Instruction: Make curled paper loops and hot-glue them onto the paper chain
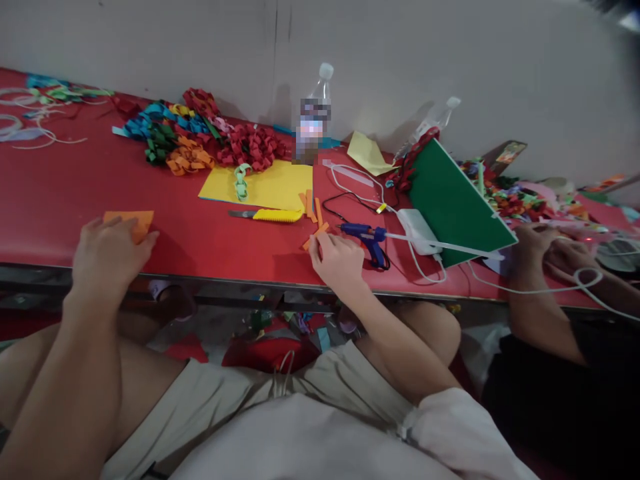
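Note:
My left hand (107, 257) rests near the front edge of the red table (60, 193), its fingers closed on a folded piece of orange paper (133, 222). My right hand (337, 261) lies at the table's edge beside several loose orange paper strips (314, 212), fingertips touching one strip (316, 236); its fingers curl down and what they pinch is unclear. A blue glue gun (369, 237) lies just right of that hand. A yellow-handled utility knife (273, 215) lies in front of a yellow paper sheet (270, 187).
Piles of coloured paper chains (200, 137) sit at the back, with two plastic bottles (313, 123) by the wall. A green board (453, 203) leans at the right over a white power adapter (419, 230) and cables. Another person's hands (550, 257) work at the far right.

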Demonstrator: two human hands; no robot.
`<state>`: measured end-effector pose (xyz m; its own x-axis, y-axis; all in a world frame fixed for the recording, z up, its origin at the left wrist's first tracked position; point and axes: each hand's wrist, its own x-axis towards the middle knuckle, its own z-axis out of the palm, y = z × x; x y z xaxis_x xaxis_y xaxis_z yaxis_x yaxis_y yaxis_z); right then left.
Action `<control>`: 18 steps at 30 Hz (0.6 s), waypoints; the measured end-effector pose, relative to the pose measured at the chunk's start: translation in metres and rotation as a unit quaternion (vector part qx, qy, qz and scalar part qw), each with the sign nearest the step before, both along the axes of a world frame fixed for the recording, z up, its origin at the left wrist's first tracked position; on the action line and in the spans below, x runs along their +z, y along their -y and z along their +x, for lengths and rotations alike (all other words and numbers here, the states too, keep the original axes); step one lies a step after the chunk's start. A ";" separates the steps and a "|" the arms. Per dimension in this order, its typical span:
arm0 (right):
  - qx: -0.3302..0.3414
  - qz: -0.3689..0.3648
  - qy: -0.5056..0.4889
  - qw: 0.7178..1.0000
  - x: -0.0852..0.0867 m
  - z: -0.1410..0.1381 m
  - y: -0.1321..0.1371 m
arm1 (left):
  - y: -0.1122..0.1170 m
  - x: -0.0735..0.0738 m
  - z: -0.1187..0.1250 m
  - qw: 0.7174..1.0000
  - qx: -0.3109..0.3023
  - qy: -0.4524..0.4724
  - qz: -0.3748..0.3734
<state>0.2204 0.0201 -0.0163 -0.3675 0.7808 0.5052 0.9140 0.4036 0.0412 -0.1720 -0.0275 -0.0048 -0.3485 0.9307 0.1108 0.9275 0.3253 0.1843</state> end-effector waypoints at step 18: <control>0.152 -0.078 0.085 0.982 -0.015 -0.004 0.050 | -0.002 0.007 0.025 0.998 0.032 -0.061 -0.008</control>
<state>0.2166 -0.0299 -0.0310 -0.6637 0.6851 0.3003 0.7359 0.6698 0.0985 -0.1469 -0.0251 0.0022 -0.3918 0.9091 0.1413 0.9200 0.3863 0.0657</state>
